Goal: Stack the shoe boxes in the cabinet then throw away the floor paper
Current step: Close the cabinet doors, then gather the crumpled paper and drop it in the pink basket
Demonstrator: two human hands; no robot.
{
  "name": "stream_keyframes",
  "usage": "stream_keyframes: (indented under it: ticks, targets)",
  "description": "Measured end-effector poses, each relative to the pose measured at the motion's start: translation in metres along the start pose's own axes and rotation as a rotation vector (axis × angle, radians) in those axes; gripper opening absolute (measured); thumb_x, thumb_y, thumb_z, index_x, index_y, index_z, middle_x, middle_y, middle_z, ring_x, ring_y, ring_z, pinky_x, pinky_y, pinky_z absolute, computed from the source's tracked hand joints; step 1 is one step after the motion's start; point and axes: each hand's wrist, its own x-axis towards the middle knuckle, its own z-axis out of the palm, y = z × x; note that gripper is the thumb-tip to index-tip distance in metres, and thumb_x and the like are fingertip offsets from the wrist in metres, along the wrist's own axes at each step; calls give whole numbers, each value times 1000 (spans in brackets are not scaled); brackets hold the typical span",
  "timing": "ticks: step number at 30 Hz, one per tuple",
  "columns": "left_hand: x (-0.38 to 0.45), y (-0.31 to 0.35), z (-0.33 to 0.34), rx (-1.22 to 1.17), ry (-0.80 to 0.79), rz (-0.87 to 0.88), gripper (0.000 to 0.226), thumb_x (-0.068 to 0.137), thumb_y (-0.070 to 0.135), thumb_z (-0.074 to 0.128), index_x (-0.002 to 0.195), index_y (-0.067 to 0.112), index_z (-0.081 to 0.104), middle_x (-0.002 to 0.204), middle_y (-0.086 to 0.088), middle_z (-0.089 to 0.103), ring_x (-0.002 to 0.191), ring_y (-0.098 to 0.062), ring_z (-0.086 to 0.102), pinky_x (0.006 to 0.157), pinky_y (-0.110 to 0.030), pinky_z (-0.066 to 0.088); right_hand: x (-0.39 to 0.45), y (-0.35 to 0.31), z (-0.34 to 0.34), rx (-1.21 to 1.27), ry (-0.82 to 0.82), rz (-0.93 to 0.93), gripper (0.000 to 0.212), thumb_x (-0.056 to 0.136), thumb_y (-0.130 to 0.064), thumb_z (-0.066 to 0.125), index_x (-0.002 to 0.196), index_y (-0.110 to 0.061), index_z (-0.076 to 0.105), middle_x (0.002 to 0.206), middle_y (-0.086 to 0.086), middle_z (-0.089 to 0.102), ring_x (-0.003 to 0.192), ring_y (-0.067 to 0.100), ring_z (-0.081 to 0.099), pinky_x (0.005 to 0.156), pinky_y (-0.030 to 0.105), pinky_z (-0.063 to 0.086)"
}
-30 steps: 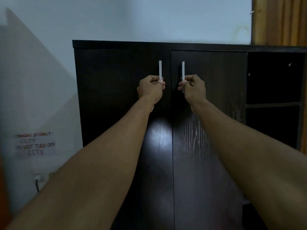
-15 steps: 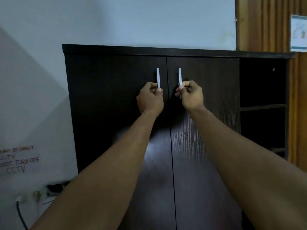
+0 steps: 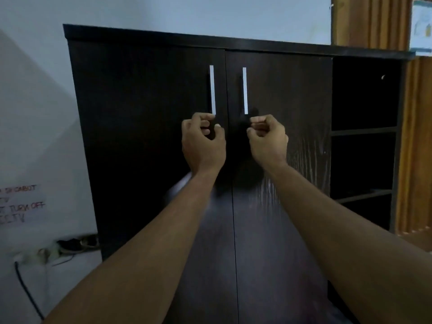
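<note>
The dark wooden cabinet (image 3: 145,113) fills the view, both of its doors closed. Two white vertical handles sit beside the centre seam, the left handle (image 3: 212,90) and the right handle (image 3: 245,90). My left hand (image 3: 203,143) hangs just under the left handle with curled fingers, its top finger at the handle's lower end. My right hand (image 3: 268,139) is curled below the right handle and apart from it. Neither hand holds anything. No shoe boxes or floor paper show in this view.
Open dark shelves (image 3: 364,94) make up the cabinet's right section. A power strip with cables (image 3: 77,242) lies by the wall at lower left, under a handwritten notice (image 3: 21,204). Wood panelling (image 3: 416,136) with a poster (image 3: 422,29) is at the right.
Both hands have slid down off the handles they were gripping and now hang below them. The view has pulled back and tilted, showing more floor at the left.
</note>
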Motion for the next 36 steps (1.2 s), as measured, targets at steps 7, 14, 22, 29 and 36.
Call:
stream_keyframes:
  ticks: [7,14,22,29,36]
  targets:
    - [-112,-60,-21,46,-225,110,16,89,15,69,105,19,66,102,1,61,83,-6,63,71,-14,53,-99,88,-26,-70,-187,-43,16,96,-11,67,111,-17,70,112,2,70,99,7,68,81,11,54]
    - [-237,-137,-38,118,-448,86,13,89,11,68,101,14,68,99,-2,62,81,-10,63,70,-13,53,-214,184,-47,-129,-409,31,17,94,-7,68,109,-14,71,111,2,71,96,8,69,82,13,55]
    - [-440,-231,-65,189,-588,-252,11,83,8,66,91,14,69,87,2,61,68,-15,62,63,-31,56,-386,310,-91,-184,-669,175,19,88,-3,66,103,-13,71,108,5,70,86,13,69,77,17,55]
    - [-582,-280,-133,283,-671,-470,14,83,11,65,94,19,70,93,2,60,77,-12,63,73,-35,58,-491,389,-165,-306,-878,242,21,90,-7,70,108,-17,71,107,5,65,91,16,67,86,31,57]
    - [-692,-287,-213,818,-653,-520,49,82,45,70,127,28,62,132,0,53,124,-25,47,98,-46,46,-565,435,-237,-482,-957,328,26,90,-13,75,116,-16,69,114,3,60,106,25,61,87,34,48]
